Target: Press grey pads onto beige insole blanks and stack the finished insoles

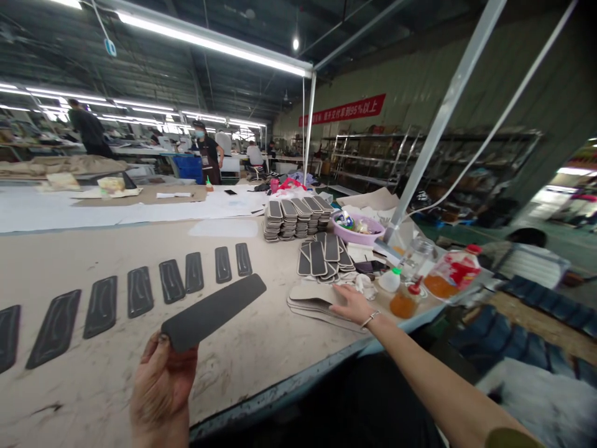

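Observation:
My left hand (163,379) pinches the near end of a long dark panel (214,311) with rounded corners, held above the table. My right hand (352,305) rests on a small pile of pale beige panels (310,295), its fingers spread over their right end. Several dark pieces (140,291) with shiny streaks lie in a row across the left side of the table. Beyond my right hand is a loose heap of dark panels with light edges (318,258), and behind that stand neat stacks of similar panels (289,218).
On the right are a purple basin (357,230), a bottle of amber liquid (405,303), a white bottle with a green cap (390,280) and a large red-capped jug (448,274). A metal post (443,118) rises behind them. People stand in the background.

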Demonstrator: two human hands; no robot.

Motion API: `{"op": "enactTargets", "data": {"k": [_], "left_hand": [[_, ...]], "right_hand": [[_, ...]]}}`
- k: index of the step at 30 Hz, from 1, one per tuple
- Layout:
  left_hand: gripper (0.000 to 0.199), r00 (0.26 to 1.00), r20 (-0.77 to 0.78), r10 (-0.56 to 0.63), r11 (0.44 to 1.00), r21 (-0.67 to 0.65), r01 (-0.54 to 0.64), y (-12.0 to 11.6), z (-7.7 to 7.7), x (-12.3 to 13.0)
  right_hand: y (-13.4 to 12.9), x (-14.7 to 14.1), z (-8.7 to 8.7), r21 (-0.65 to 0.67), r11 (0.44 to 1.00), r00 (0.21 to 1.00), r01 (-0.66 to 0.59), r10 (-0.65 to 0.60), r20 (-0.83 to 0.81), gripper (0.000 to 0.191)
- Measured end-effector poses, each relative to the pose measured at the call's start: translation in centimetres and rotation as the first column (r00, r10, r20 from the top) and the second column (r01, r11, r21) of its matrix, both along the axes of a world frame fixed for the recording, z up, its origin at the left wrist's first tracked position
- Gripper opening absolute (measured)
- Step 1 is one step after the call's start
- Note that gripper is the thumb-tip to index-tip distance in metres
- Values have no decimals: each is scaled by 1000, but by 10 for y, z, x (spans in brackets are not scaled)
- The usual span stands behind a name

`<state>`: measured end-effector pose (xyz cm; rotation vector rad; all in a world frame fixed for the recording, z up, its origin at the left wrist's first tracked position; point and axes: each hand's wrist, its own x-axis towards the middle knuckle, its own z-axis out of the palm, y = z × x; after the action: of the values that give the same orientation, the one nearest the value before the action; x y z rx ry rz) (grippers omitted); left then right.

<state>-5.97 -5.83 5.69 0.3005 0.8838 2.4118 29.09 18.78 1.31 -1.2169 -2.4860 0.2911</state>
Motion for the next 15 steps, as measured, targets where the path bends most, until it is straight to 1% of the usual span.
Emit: {"op": "enactTargets", "data": {"k": [3,5,8,11,13,15], "left_hand": [[11,1000,-19,13,999,35,-12,-2,0,2],[11,999,-27,17,998,59,-16,-2,-1,2],[10,1000,-23,4,998,68,-2,-2,-4,2],[9,1000,-3,-9,998,59,9,-2,-7,1],[9,1000,3,-15,999,51,15,-2,-8,1],[10,1000,-3,-17,999,44,18,-3,-6,3]], "right_hand": [[-5,-6,9,87,996,999,-2,6,-51,63],[-8,-9,13,110,994,999,4,0,-38,64],[-7,-11,13,58,998,999,20,-22,40,69],[-4,-8,13,10,999,994,42,-43,98,69],[-3,-7,17,32,997,995,71,-73,73,69],[-8,-9,27,73,995,998,66,-66,0,69]]}}
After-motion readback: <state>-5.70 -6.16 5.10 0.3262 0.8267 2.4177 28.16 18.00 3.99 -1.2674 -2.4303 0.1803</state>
